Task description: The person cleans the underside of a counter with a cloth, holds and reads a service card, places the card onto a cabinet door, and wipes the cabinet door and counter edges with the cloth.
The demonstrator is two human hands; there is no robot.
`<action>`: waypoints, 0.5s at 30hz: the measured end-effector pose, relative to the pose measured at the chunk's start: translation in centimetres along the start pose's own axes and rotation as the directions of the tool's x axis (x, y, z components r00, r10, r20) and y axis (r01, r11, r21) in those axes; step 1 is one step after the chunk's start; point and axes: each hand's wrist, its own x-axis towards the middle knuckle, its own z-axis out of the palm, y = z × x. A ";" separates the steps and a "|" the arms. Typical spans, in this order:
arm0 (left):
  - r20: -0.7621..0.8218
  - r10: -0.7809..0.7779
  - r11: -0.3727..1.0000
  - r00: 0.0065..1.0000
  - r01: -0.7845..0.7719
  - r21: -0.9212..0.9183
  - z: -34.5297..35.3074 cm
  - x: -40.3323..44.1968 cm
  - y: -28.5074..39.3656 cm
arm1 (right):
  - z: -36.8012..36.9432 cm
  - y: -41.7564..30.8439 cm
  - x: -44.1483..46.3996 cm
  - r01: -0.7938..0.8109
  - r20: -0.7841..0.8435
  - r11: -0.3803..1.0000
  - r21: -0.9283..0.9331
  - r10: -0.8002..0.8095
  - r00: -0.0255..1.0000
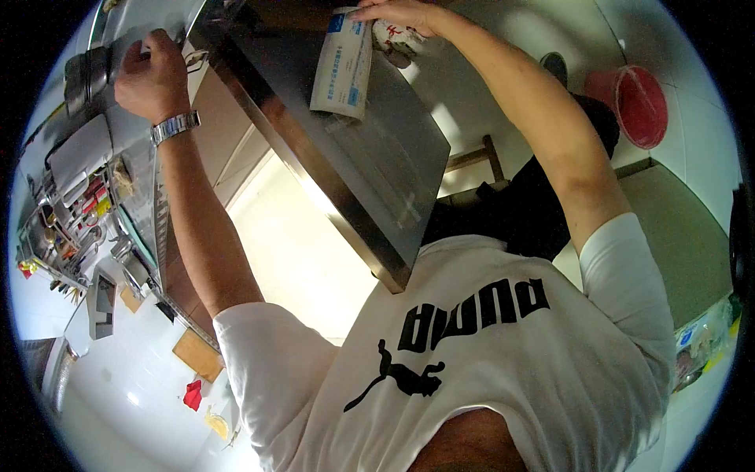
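My left hand (153,79), with a metal-band watch on its wrist, is curled closed at the upper left beside a small metal loop (196,61); what its fingers hold is hidden. My right hand (403,14) reaches in at the top, fingers closed on the upper edge of a white-and-blue printed packet (343,67). The packet hangs over a dark flat surface (393,149) with a steel edge (314,197). Next to the packet, below my right hand, is a white bag with red characters (395,33), partly hidden.
A red bucket (638,106) stands on the floor at the upper right, near a wooden stool (480,157). Racked utensils (86,212) and a wooden board (198,355) are at the left. A green-grey panel (676,236) lies at the right.
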 end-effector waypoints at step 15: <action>-0.003 -0.037 0.999 0.999 0.037 -0.009 -0.7 -0.3 1.3 | -0.2 -0.7 4.7 0.323 0.222 0.946 -0.022 -0.310 0.924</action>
